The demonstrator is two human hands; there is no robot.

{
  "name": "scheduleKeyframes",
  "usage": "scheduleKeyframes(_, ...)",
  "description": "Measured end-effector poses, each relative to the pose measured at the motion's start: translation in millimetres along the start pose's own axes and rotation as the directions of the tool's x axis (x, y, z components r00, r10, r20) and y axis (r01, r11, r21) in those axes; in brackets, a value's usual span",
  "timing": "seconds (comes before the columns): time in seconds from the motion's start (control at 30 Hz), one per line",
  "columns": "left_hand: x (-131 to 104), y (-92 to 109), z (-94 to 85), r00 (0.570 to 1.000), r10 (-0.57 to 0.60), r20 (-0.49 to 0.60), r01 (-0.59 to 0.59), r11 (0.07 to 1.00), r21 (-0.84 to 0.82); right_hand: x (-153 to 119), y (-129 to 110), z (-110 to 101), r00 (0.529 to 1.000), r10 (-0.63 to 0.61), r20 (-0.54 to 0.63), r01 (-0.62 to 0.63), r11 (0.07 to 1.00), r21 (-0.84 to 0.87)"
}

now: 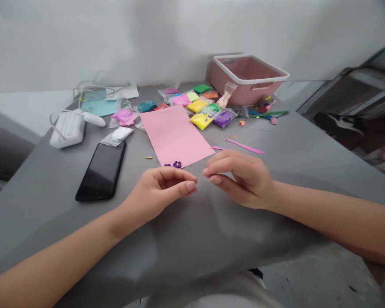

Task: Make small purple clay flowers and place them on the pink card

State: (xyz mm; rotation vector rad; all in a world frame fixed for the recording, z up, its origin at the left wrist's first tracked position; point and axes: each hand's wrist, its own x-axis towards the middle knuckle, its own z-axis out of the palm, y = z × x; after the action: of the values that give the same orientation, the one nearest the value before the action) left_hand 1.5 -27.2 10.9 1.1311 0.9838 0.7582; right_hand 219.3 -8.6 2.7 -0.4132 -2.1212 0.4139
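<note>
My left hand (167,185) is closed above the near part of the grey table, thumb pressed towards the fingertips. Facing it, with a small gap between, my right hand (240,177) is closed in a loose pinch. Anything held in either is too small or hidden to name. Just beyond my hands lies a pink sheet of paper (176,132). On its near edge sits a small purple flower (177,164) with a yellow centre, and a second purple piece (167,165) is partly covered by my left hand. A tiny yellow strip (149,158) lies left of the paper.
A black phone (101,171) lies left, near a white power strip (69,128). Several bags of coloured clay, one of them yellow (201,121), lie behind the paper. A pink basket (237,85) stands back right. A pink plastic knife (244,146) lies beyond my right hand.
</note>
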Motion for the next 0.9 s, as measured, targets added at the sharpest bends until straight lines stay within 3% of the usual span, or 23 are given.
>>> scheduleKeyframes(0.07,0.5,-1.5,-2.3,0.997,0.034,-0.064,-0.033,0.999,0.012,-1.4,1.0,-0.3,0.998,0.067,-0.007,-0.067,0.998,0.006)
scheduleKeyframes(0.2,1.5,-4.6,-5.9,0.995,0.056,-0.086,-0.058,0.998,-0.015,-4.3,3.5,0.2,0.988,0.143,0.051,-0.143,0.990,0.002)
scheduleKeyframes(0.5,3.8,-5.9,-8.0,0.993,0.077,-0.085,-0.077,0.997,-0.002,-1.7,3.8,0.3,0.998,0.032,0.060,-0.032,0.999,-0.006)
scheduleKeyframes(0.77,3.4,-4.1,-7.4,0.994,0.073,-0.080,-0.082,0.990,-0.114,-2.8,4.9,-3.1,0.995,0.032,0.092,-0.029,0.999,-0.024)
scheduleKeyframes(0.9,4.1,-2.4,-7.7,0.990,0.054,-0.133,-0.075,0.985,-0.157,-2.4,6.3,-3.4,0.993,0.047,0.106,-0.045,0.999,-0.019)
